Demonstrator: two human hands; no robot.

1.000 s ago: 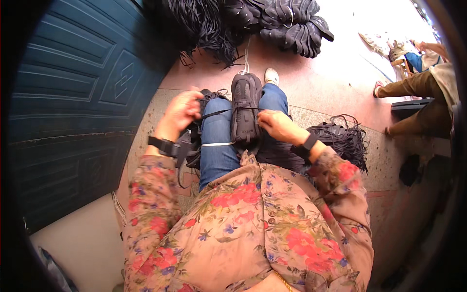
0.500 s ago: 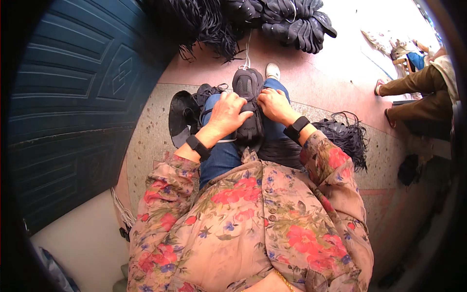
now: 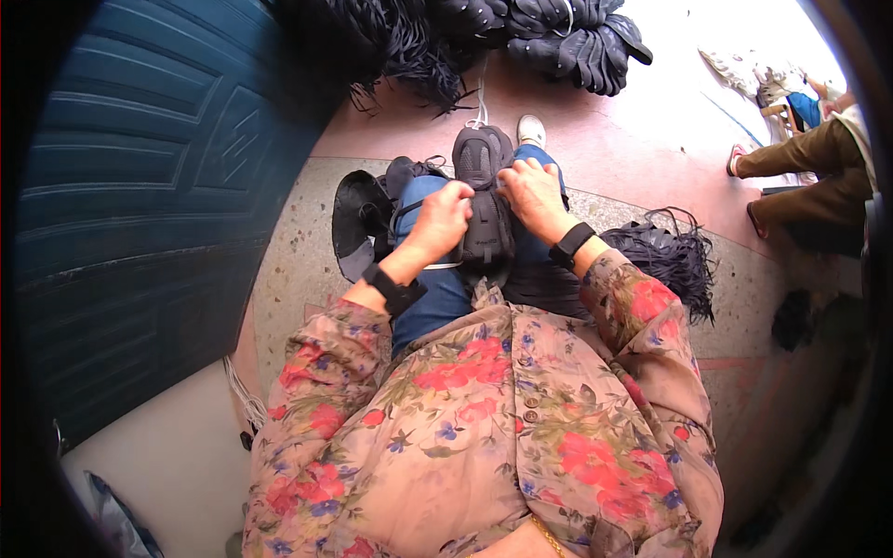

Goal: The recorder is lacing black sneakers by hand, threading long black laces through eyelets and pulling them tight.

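Observation:
A dark grey and black shoe upper (image 3: 485,223) lies lengthwise between my thighs, its toe end pointing away from me. My left hand (image 3: 442,221) is closed at its left edge, thumb and fingertips pinched together near the lacing part. Opposite it, my right hand (image 3: 537,198) pinches at the right edge, fingers curled. Whether a lace runs between the fingertips is too small to tell. White cord (image 3: 480,119) sticks out beyond the toe end. More black shoe uppers (image 3: 361,216) lie by my left leg.
A big heap of black shoe uppers with dangling laces (image 3: 577,56) lies ahead on the floor. Another black bundle (image 3: 659,256) is by my right leg. A dark blue panelled door (image 3: 139,186) stands at the left. Another person's legs (image 3: 805,172) show at the far right.
My left hand has turned and drawn its thumb in, from spread above the shoe upper to a pinch at its edge. My right hand stays close to the same spot.

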